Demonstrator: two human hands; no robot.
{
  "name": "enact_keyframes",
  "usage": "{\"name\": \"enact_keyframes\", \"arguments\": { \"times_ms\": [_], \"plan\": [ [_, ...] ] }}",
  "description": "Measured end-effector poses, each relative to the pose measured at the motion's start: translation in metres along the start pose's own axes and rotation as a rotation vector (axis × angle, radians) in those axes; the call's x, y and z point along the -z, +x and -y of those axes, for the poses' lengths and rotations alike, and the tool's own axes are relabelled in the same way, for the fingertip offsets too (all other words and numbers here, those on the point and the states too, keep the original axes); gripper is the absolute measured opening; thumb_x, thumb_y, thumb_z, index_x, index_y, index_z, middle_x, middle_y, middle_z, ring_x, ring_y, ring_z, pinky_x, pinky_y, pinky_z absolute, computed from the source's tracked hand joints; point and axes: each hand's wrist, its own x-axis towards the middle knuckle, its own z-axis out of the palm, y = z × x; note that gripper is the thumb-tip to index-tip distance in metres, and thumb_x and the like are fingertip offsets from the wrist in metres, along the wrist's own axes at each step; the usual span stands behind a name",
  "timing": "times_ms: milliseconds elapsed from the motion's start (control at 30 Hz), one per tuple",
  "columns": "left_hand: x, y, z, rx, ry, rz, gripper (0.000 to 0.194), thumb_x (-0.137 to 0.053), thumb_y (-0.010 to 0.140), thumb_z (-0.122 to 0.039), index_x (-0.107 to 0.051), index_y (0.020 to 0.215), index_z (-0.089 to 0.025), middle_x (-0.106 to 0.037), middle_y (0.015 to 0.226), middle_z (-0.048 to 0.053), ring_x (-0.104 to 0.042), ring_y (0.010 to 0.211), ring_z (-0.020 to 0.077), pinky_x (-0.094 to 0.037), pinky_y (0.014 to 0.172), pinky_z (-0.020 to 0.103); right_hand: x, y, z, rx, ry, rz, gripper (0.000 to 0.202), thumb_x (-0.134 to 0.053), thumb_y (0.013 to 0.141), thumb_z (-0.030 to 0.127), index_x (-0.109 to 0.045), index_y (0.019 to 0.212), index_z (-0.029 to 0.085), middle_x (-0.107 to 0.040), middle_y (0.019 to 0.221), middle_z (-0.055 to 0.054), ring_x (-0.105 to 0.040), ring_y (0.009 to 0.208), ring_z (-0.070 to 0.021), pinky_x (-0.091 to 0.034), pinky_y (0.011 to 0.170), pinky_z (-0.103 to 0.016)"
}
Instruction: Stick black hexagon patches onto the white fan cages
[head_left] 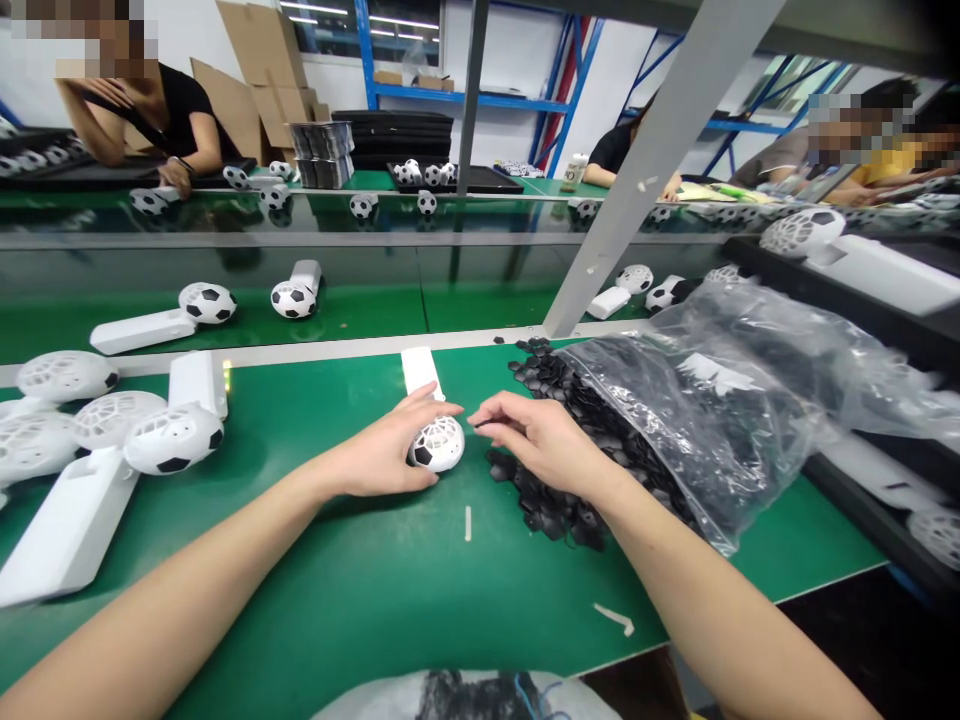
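My left hand point(386, 445) is wrapped around a white soccer-ball-shaped plastic housing point(438, 445) with a lattice face and black patches. Its white handle point(420, 371) points away from me on the green tabletop. Just right of the ball, my right hand point(544, 440) pinches a small black plastic piece point(481, 423) between thumb and fingers, apart from the ball. Beneath and beside that hand lies a heap of black pentagon-like pieces point(562, 505), spilling from a clear plastic bag point(697, 430).
Several ball housings with handles point(174, 438) lie piled at the left. Beyond the table's edge runs a green conveyor point(375, 300) carrying more of them. A slanted grey post point(637, 180) rises behind the bag. Black trays point(847, 480) stand at right. Co-workers sit across the line.
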Motion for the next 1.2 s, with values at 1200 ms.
{"name": "enact_keyframes", "arguments": {
  "times_ms": [1200],
  "plan": [
    [-0.002, 0.002, -0.002, 0.1, -0.073, -0.196, 0.051, -0.068, 0.062, -0.036, -0.049, 0.107, -0.023, -0.041, 0.111, 0.005, -0.044, 0.107, 0.0263, -0.037, 0.094, 0.044, 0.013, 0.01, -0.028, -0.209, -0.316, 0.062, 0.007, -0.059, 0.074, 0.013, -0.06, 0.071, 0.019, -0.061, 0.068, 0.002, -0.055, 0.062, -0.0119, -0.039, 0.06, -0.023]
  ]
}}
